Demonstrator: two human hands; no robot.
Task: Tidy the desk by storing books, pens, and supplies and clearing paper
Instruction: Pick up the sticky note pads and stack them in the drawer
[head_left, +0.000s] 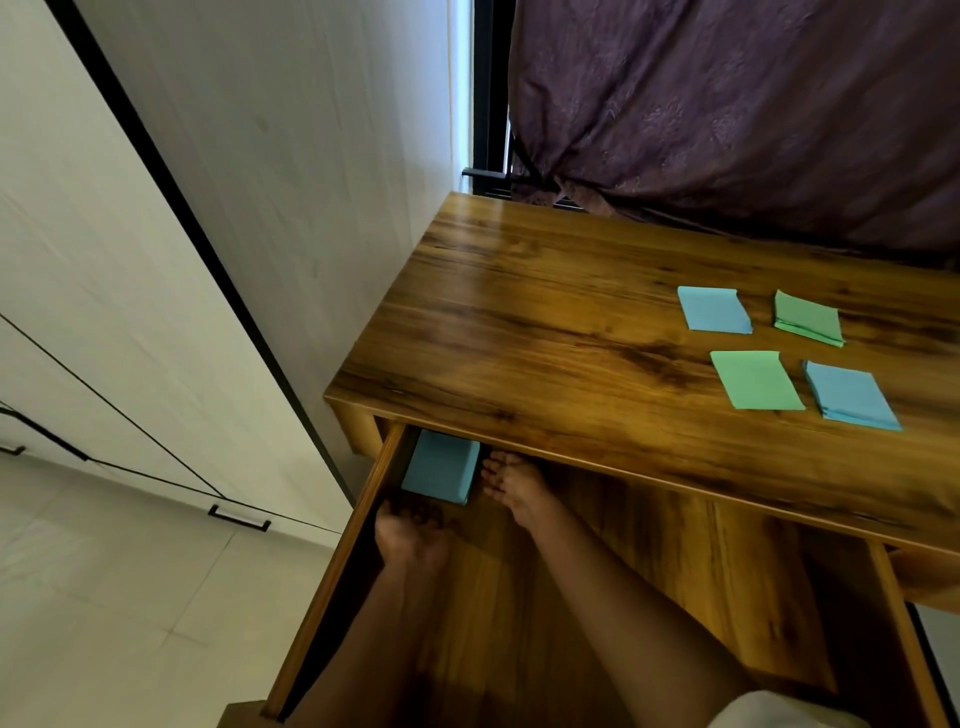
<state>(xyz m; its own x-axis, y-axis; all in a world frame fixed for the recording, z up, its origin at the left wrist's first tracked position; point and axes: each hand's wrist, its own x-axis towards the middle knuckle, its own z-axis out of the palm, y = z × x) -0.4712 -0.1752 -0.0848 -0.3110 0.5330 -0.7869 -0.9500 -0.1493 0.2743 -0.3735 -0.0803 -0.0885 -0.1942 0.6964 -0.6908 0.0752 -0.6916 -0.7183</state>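
Drawer: the wooden drawer (675, 571) is pulled out under the desk top (519, 322), filling the lower middle of the frame.
Stored pad: a blue paper pad (441, 465) lies flat in the drawer's far-left corner, partly under the desk edge.
Left hand: the left hand (410, 535) is inside the drawer, just below the stored pad's near edge. Its fingers are curled in shadow, and I cannot tell whether they grip anything.
Right hand: the right hand (514, 486) lies just right of the stored pad, fingers fairly straight and spread, tips near the pad's right edge and holding nothing. Contact is unclear.
Desk top, right of the frame: four pads lie apart in a loose square. They are an upper blue pad (714, 309), an upper green pad (808, 317), a lower green pad (756, 379) and a lower blue pad (852, 395).
Background: a purple curtain (727, 104) hangs at the upper right, pale cabinet doors (130, 260) fill the left, and a light tiled floor (104, 597) shows at the lower left.
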